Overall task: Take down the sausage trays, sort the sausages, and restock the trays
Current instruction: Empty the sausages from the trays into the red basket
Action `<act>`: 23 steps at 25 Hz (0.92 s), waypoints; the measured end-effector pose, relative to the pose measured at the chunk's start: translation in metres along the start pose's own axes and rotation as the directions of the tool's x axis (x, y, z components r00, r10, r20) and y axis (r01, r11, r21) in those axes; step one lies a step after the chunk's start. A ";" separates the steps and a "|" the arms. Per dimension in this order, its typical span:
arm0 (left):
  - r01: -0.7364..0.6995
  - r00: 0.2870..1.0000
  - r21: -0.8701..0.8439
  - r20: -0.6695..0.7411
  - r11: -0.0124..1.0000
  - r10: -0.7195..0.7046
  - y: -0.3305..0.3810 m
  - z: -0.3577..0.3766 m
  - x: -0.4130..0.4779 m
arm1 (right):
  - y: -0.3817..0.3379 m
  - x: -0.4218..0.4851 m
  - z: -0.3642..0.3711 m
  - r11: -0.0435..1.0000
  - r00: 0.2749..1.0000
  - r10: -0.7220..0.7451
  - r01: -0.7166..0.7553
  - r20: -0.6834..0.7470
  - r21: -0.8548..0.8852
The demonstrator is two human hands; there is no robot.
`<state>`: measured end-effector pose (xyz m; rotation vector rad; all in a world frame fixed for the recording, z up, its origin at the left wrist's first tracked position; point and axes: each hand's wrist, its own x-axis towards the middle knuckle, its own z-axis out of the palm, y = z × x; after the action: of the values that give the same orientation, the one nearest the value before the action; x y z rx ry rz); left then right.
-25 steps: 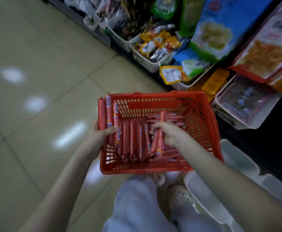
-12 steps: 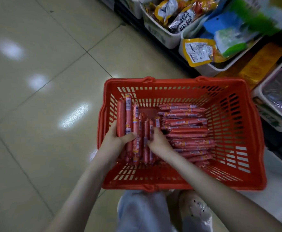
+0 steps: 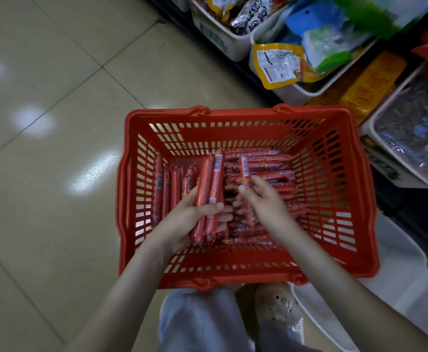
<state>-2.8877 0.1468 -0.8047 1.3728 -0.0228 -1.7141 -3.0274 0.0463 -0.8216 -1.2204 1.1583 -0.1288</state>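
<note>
Left grip (image 3: 182,222): curled round a bundle (image 3: 206,189) of sausages, above the basket (image 3: 233,115). Right grip (image 3: 263,201): just beside it, pinching one sausage (image 3: 244,170). Lay that one parallel into the bundle, labels matching; clamp firmly against slipping.

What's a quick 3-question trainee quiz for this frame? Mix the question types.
1. True or false: the left hand holds a sausage bundle over the red basket.
2. The right hand pinches: A) a single sausage B) a yellow packet C) the basket's rim.
3. Fill in: the crosswise sausage stack lies on the basket's ___ side.
Key: 1 true; 2 A; 3 right.
</note>
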 end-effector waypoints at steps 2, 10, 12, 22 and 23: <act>0.022 1.000 -0.058 0.008 0.998 -0.021 -0.002 0.000 0.003 | 0.010 0.006 -0.023 0.932 0.983 -0.148 0.103 -0.105 -0.348; 0.051 0.983 -0.027 -0.177 0.998 -0.055 -0.010 -0.002 0.012 | 0.040 0.020 -0.067 0.599 0.942 -0.325 0.275 0.085 -0.752; 0.037 0.974 -0.054 -0.222 0.998 -0.049 -0.011 -0.004 0.012 | 0.045 0.026 -0.070 0.417 0.958 -0.204 0.273 0.204 -0.867; 0.041 0.997 0.201 0.060 0.979 -0.054 -0.016 0.013 0.005 | 0.012 0.008 -0.004 1.000 0.967 -0.020 0.024 0.254 -0.015; 0.059 0.996 0.252 0.053 0.966 -0.075 -0.016 0.015 0.004 | 0.015 0.008 0.006 0.999 0.969 0.002 -0.015 0.247 0.051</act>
<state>-2.9089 0.1466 -0.8101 1.5166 -0.2378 -1.8591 -3.0263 0.0515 -0.8383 -1.1486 0.9369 0.0002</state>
